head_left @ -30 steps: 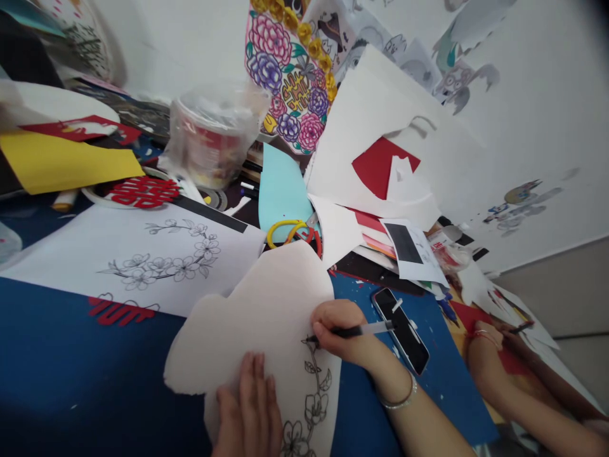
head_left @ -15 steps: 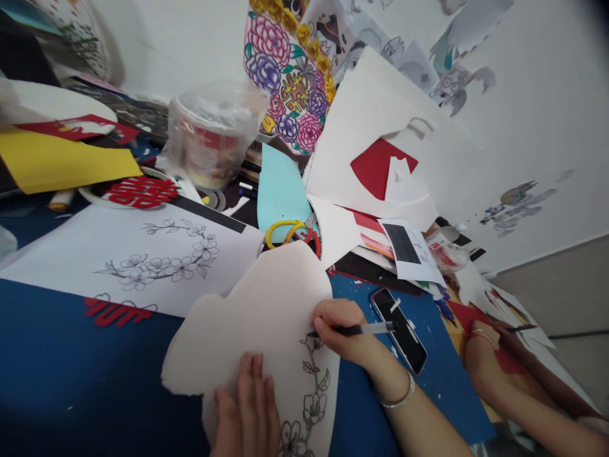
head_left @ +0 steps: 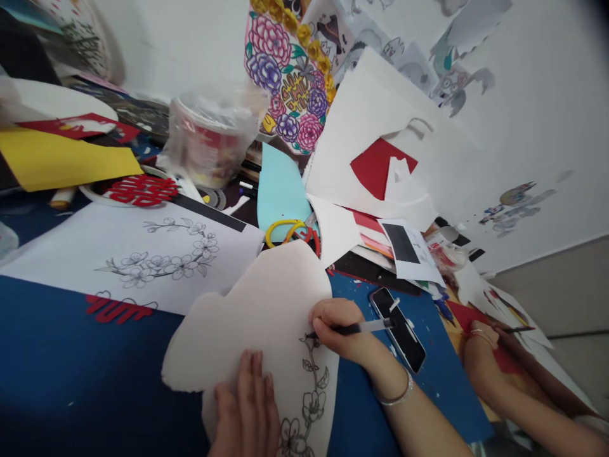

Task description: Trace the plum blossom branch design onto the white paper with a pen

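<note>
My right hand (head_left: 340,324) is closed around a black pen (head_left: 364,327) with a clear barrel, its tip on a white paper cutout (head_left: 247,317). Along the cutout's right side runs a line drawing of a flowering branch (head_left: 311,387), and the pen touches near its upper end. My left hand (head_left: 250,406) lies flat on the lower part of the cutout, fingers stretched out. To the left, a white sheet (head_left: 76,254) carries a printed blossom-branch drawing (head_left: 176,260). Yellow-and-red scissors (head_left: 290,233) lie just behind the cutout's top edge.
A phone (head_left: 399,330) with paper scraps on it lies right of my right hand. Another person's hand (head_left: 483,349) holds a pen over red paper at the far right. A plastic-wrapped tub (head_left: 209,136), yellow paper (head_left: 71,158) and a red cut-paper character (head_left: 143,190) stand behind.
The pen tip has barely moved at the branch's upper end. My left hand stays flat on the cutout, and the other things look the same.
</note>
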The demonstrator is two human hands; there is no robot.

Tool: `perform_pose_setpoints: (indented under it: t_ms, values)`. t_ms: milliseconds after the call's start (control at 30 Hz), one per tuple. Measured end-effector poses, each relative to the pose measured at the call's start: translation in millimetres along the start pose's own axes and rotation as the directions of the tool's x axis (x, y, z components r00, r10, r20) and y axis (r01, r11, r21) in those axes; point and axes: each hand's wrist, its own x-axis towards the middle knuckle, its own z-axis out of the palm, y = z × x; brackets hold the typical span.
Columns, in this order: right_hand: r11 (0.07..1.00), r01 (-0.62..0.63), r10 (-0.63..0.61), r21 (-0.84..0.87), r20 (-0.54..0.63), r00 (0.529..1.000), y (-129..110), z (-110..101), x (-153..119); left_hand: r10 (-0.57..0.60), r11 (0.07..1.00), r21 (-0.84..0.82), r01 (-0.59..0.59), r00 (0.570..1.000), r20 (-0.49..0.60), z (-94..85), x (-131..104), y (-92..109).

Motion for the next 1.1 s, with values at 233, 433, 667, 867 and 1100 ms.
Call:
perform_pose_setpoints:
  t_ms: [233, 433, 667, 867, 1100]
  values:
    - [1.0, -0.026, 0.026, -0.004, 0.016, 1.0, -0.7, -1.1, -0.9, -0.117, 0.993, -0.039, 0.116, 0.992, -0.044, 7.5, -7.5, 11.5]
    - [0.999, -0.041, 0.041, -0.009, 0.024, 0.999, 0.0, -0.1, -0.8, -0.082, 0.995, -0.051, 0.08, 0.996, -0.041, 7.7, -9.1, 10.5]
    - [0.999, -0.046, 0.046, 0.006, 0.049, 0.998, 0.5, -0.3, -2.2, -0.074, 0.996, -0.053, 0.073, 0.997, -0.027, 7.4, -10.1, 11.3]
    - [0.999, -0.04, 0.041, -0.023, 0.032, 0.999, 0.0, -0.3, -1.2, -0.035, 0.997, -0.075, 0.035, 0.999, -0.001, 6.3, -12.8, 7.6]
    - [0.999, -0.034, 0.034, 0.015, 0.027, 0.999, -2.7, -1.6, 0.7, -0.023, 0.999, -0.026, 0.023, 1.0, -0.012, 3.2, -5.6, 3.5]
